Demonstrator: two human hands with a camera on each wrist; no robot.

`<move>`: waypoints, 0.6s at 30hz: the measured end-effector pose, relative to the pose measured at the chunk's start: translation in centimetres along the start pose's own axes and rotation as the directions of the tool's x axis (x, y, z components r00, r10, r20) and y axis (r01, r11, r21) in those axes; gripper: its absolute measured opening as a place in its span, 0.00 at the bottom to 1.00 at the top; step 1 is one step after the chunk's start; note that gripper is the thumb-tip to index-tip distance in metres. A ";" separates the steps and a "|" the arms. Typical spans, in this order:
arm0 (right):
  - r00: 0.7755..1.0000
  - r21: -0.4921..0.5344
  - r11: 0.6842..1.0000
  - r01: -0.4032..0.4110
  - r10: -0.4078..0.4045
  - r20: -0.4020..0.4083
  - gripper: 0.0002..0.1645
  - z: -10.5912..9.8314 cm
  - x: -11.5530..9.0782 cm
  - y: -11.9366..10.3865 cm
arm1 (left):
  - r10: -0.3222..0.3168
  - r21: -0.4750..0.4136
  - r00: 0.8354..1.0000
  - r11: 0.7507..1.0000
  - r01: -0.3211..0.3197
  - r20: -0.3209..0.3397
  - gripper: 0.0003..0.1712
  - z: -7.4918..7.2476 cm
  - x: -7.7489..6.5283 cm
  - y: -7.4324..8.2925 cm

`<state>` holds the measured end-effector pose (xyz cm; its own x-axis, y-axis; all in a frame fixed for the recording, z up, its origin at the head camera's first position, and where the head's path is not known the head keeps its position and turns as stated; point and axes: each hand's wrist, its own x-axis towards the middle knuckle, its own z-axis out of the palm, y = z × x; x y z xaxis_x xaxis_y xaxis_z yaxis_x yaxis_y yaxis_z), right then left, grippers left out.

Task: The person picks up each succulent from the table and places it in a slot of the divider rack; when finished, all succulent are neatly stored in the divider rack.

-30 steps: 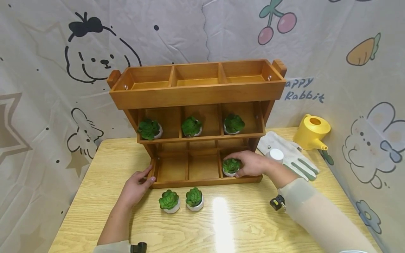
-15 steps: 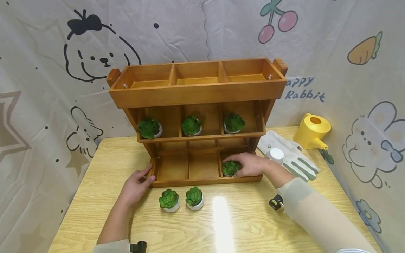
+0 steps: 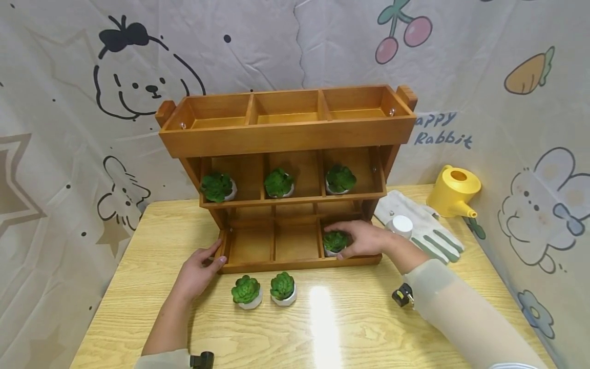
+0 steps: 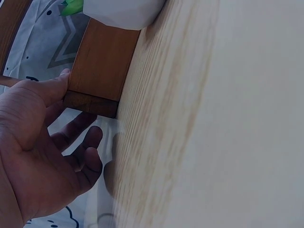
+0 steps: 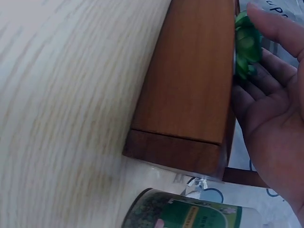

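A three-tier wooden planter shelf [image 3: 286, 141] stands on the table, each tier split into three compartments. My right hand [image 3: 364, 240] holds a potted succulent [image 3: 335, 242] in the bottom tier's right compartment, thumb in front and fingers behind it; the right wrist view shows only its green leaves [image 5: 248, 45]. At the bottom tier's left end, my left hand [image 3: 198, 271] grips the corner, its thumb [image 4: 57, 88] on the edge and other fingers at the outer side. Two more potted succulents, one left [image 3: 247, 292] and one right [image 3: 283, 288], sit in front of the shelf.
The middle tier bears potted succulents at left [image 3: 218, 187], centre [image 3: 279, 184] and right [image 3: 340, 179]. Right of the shelf are a white-lidded bottle [image 3: 401, 225] with a green label [image 5: 199, 214], gloves [image 3: 426, 225] and a yellow watering can [image 3: 454, 192]. Printed cloth walls enclose the table.
The succulent in my right hand dips and tilts slightly, then comes up again with its white pot showing. My right thumb shifts a little left. The left hand stays at the shelf's corner.
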<state>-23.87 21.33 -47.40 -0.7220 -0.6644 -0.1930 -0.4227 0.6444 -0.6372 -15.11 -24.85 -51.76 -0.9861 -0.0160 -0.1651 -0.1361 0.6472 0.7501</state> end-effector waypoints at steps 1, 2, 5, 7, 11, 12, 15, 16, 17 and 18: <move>1.000 0.011 1.000 0.004 -0.004 -0.006 0.47 -0.1 0.0 -0.1 | 0.000 -0.001 1.000 1.000 0.000 0.001 0.37 0.0 0.0 0.0; 1.000 0.019 1.000 0.008 -0.008 -0.010 0.47 -0.1 -0.1 -0.2 | 0.000 -0.001 1.000 1.000 0.000 0.001 0.38 0.0 0.0 0.0; 1.000 0.056 0.998 0.013 -0.013 -0.010 0.47 -0.3 -0.2 -0.5 | 0.003 -0.003 1.000 1.000 -0.003 0.000 0.37 0.0 -0.1 0.1; 1.000 0.079 0.997 0.013 -0.013 -0.007 0.46 -0.4 -0.3 -0.7 | 0.004 -0.005 1.000 1.000 -0.004 -0.001 0.37 0.0 -0.1 0.1; 0.999 0.100 0.994 0.035 -0.034 -0.017 0.45 -0.7 -0.4 -1.0 | 0.005 -0.006 1.000 1.000 -0.005 0.001 0.37 0.1 -0.2 0.1; 0.999 0.108 0.993 0.040 -0.038 -0.022 0.45 -0.7 -0.4 -1.1 | 0.006 -0.006 1.000 1.000 -0.006 0.000 0.37 0.1 -0.2 0.1; 0.998 0.118 0.992 0.052 -0.048 -0.038 0.45 -0.9 -0.5 -1.5 | 0.014 -0.003 1.000 1.000 -0.014 -0.006 0.37 0.1 -0.1 0.1; 0.998 0.122 0.991 0.057 -0.052 -0.042 0.45 -0.9 -0.6 -1.7 | 0.017 -0.003 1.000 1.000 -0.017 -0.008 0.37 0.1 -0.1 0.0; 0.998 0.133 0.990 0.056 -0.050 -0.045 0.45 -0.9 -0.6 -1.8 | 0.020 -0.002 1.000 1.000 -0.020 -0.010 0.36 0.1 -0.1 0.0; 0.997 0.143 0.988 0.061 -0.054 -0.048 0.45 -0.9 -0.6 -2.0 | 0.022 -0.003 1.000 1.000 -0.022 -0.012 0.36 0.1 0.0 0.0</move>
<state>-23.11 20.81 -45.36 -0.7232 -0.6797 -0.1224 -0.3827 0.5420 -0.7482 -15.06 -24.74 -51.81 -0.9900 -0.0107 -0.1407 -0.1143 0.6454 0.7552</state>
